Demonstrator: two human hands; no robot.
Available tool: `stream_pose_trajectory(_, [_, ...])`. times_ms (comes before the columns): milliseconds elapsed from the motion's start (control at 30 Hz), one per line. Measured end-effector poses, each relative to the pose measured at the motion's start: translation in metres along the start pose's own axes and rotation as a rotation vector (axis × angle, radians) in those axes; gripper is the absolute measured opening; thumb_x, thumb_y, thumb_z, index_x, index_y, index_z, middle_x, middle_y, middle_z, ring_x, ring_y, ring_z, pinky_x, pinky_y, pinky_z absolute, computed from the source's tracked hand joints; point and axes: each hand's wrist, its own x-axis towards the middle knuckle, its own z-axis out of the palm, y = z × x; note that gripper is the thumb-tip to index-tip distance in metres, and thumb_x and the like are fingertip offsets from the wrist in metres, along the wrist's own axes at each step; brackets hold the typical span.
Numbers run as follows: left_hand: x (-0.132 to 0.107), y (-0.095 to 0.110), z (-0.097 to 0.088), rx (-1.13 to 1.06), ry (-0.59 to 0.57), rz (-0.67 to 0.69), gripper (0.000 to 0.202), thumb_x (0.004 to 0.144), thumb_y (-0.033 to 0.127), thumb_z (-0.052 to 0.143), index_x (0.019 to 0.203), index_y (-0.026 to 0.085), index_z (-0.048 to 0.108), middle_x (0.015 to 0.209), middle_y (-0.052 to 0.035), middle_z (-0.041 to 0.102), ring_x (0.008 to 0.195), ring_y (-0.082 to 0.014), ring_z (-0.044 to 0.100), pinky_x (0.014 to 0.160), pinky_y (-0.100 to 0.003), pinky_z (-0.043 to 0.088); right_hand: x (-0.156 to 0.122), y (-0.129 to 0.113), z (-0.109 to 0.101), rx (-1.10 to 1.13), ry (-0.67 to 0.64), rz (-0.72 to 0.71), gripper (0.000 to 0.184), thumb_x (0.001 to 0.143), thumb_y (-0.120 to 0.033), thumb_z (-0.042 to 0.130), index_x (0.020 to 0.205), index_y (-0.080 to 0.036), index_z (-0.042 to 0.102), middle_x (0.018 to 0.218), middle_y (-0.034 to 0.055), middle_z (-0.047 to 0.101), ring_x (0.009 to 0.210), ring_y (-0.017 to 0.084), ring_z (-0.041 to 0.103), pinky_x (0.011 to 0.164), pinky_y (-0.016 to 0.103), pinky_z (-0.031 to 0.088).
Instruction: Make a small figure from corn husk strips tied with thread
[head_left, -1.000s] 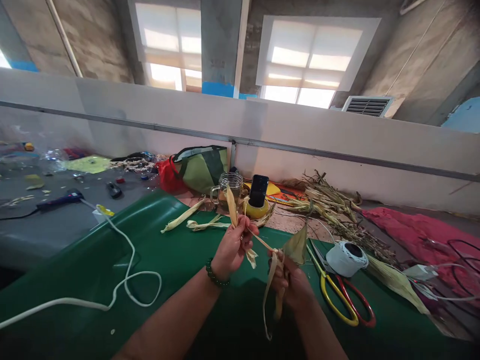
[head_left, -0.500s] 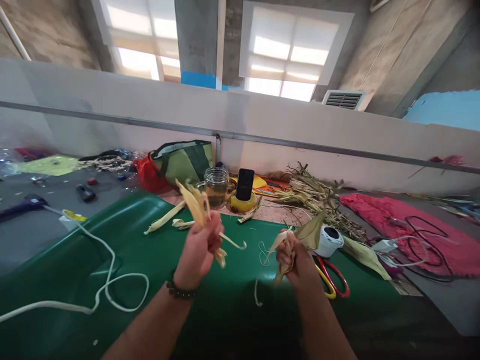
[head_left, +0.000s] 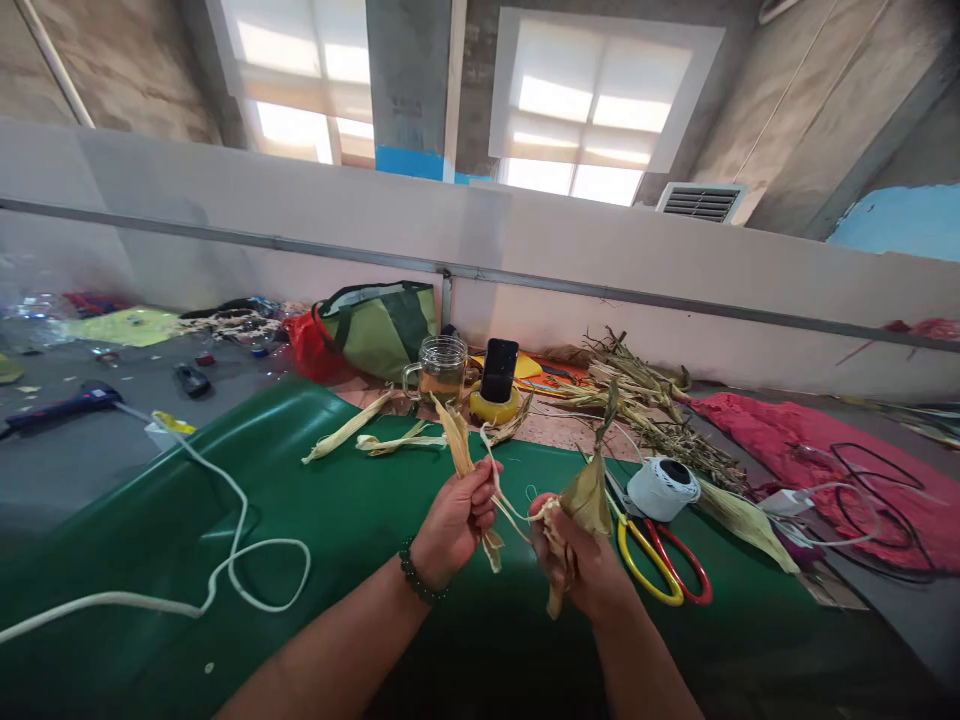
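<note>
My left hand point(head_left: 459, 515) is closed around a dry corn husk strip point(head_left: 454, 435), whose upper end points away from me and whose lower end hangs below the fingers. A thin pale strand point(head_left: 514, 508) stretches between my two hands. My right hand point(head_left: 574, 560) grips a bunch of corn husk point(head_left: 589, 497), with a broad brownish leaf standing up from the fist. Just right of that hand lie scissors point(head_left: 664, 565) with one yellow and one red handle, and a white spool of thread point(head_left: 664, 488). Parts of both husks are hidden by my fingers.
Loose husks point(head_left: 349, 428) lie at the back of the green mat point(head_left: 360, 520). Behind them stand a glass mug point(head_left: 442, 372), a phone point(head_left: 499, 370) on a yellow tape roll point(head_left: 495, 404), and a green bag point(head_left: 390, 330). Dry stalks point(head_left: 645, 400) and pink cloth point(head_left: 810, 460) lie right; a white cord point(head_left: 244, 500) loops left.
My hands have come closer together, the left moving rightward with its husk. The pale strand now spans the space between them. The scissors show more fully, and the view has shifted slightly.
</note>
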Motion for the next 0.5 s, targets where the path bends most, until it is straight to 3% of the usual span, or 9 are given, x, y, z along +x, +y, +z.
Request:
stream_pose_trajectory(167, [-0.007,0.014,0.004,-0.059,0.036,0.058,0.033,0.069,0.03,0.075,0.066,0.015,0.045,0.047,0.0107,0.026,0.039,-0.0017,0.021,0.038,-0.013,0.017,0.007,0.005,-0.017,0.159,0.062,0.092,0.041,0.065,-0.051,0.077,0.074,-0.017,0.056,0.043,-0.009,0.039,0.031,0.001,0.023,0.032,0.015,0.014])
stream_pose_trajectory(233, [-0.008,0.03,0.003,-0.104,0.136,0.177,0.031,0.074,0.026,0.068,0.064,0.016,0.041,0.046,0.0108,0.025,0.038,-0.0022,0.021,0.038,-0.012,0.018,0.008,0.001,-0.025,0.235,0.081,0.102,0.035,0.067,-0.046,0.076,0.075,-0.016,0.058,0.044,-0.0098,0.036,0.032,0.001,0.02,0.032,0.014,0.013])
stream_pose_trajectory(300, [-0.007,0.055,-0.003,-0.039,0.214,0.33,0.028,0.079,0.024,0.062,0.062,0.016,0.041,0.046,0.0102,0.026,0.037,-0.0029,0.02,0.037,-0.013,0.018,0.007,-0.006,-0.032,0.295,0.062,0.09,0.031,0.065,-0.038,0.076,0.081,-0.015,0.062,0.05,-0.0073,0.043,0.035,0.001,0.028,0.035,0.014,0.022])
stream_pose_trajectory(400, [-0.006,0.101,-0.024,0.337,0.337,0.491,0.02,0.082,0.019,0.057,0.063,0.014,0.052,0.046,0.0066,0.037,0.038,-0.0051,0.029,0.038,-0.014,0.022,0.006,-0.019,-0.035,0.339,-0.033,0.069,0.037,0.058,-0.032,0.073,0.089,-0.014,0.066,0.066,0.0,0.058,0.047,0.006,0.048,0.047,0.019,0.04])
stream_pose_trajectory(500, [-0.006,0.141,-0.054,0.82,0.489,0.643,0.019,0.067,0.001,0.066,0.058,0.014,0.055,0.045,0.0069,0.04,0.038,-0.0057,0.027,0.036,-0.016,0.013,0.006,-0.025,-0.034,0.311,-0.128,0.054,0.033,0.062,-0.035,0.067,0.088,-0.014,0.065,0.065,0.0009,0.061,0.041,0.007,0.046,0.045,0.021,0.041])
